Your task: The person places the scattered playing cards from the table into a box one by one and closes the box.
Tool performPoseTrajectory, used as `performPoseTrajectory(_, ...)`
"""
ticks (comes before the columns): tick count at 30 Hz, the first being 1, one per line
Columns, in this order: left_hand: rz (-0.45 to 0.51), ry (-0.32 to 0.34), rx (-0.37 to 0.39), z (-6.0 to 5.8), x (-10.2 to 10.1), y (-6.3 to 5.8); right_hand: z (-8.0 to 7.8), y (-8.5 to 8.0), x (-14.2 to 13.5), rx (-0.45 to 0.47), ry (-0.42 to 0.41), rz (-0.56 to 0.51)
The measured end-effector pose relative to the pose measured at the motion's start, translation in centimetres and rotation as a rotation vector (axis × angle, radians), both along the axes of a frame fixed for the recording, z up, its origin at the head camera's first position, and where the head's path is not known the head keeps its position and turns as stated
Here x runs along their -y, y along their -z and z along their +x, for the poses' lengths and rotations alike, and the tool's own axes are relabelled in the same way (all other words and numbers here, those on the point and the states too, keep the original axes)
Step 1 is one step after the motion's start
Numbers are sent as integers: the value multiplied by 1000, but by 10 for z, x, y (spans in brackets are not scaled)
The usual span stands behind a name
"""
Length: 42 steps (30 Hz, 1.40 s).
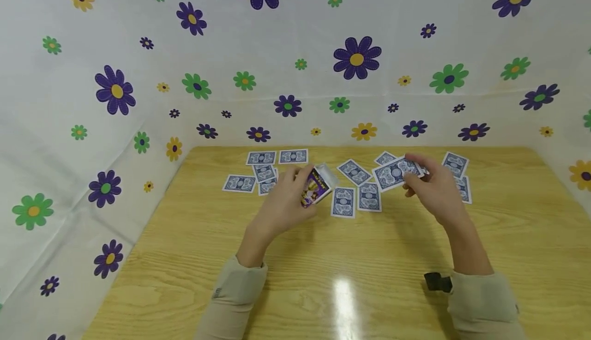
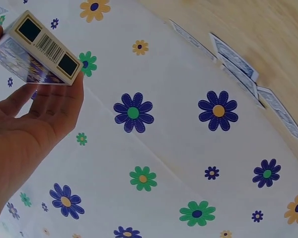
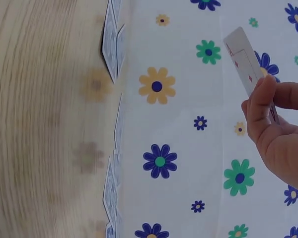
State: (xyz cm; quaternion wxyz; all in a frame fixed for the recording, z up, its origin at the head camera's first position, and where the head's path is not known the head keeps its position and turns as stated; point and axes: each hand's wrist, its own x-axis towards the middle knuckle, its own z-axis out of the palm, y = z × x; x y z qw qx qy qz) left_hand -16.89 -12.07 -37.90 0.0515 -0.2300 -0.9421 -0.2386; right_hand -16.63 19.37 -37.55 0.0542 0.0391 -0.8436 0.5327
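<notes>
While two beige fabric sleeves (image 1: 233, 299) reach over the yellow wood-grained table (image 1: 161, 263), the left hand (image 1: 283, 201) grips a purple, yellow and white cardboard card box (image 1: 316, 187), the right hand (image 1: 438, 191) pinches at least one blue-and-white rectangular playing card (image 1: 391, 174), both raised! Around and beyond, similar cards (image 1: 343, 202) lie backs up; farthest, white flower-printed cloth (image 1: 304, 27) hangs.

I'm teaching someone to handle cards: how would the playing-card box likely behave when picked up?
The playing-card box is probably light: the left hand alone holds it up. Its crisp edges suggest fairly stiff sides. The end flap looks open, so any contents might slide out.
</notes>
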Motion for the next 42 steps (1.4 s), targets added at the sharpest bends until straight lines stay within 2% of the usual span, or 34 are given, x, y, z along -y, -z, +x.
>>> performPoseTrajectory(9, -22, 59, -19, 4, -10, -9, 11, -9, 16, -83, 66, -110)
performPoseTrajectory(16, -36, 123, -18, 6, -16, -11, 22, -17, 34, -227, -19, -196)
performPoseTrajectory(22, -120, 154, -81, 11, -18, -10, 25, -12, 47, -303, -101, -176)
performPoseTrajectory(27, -129, 171, -124, 13, -19, -9, 26, -5, 52, -347, -141, -156)
performPoseTrajectory(36, -123, 182, -143, 16, -18, -10, 27, 1, 57, -446, -131, -112)
performPoseTrajectory(42, -127, 196, -154, 17, -17, -10, 29, 1, 59, -466, -113, -118)
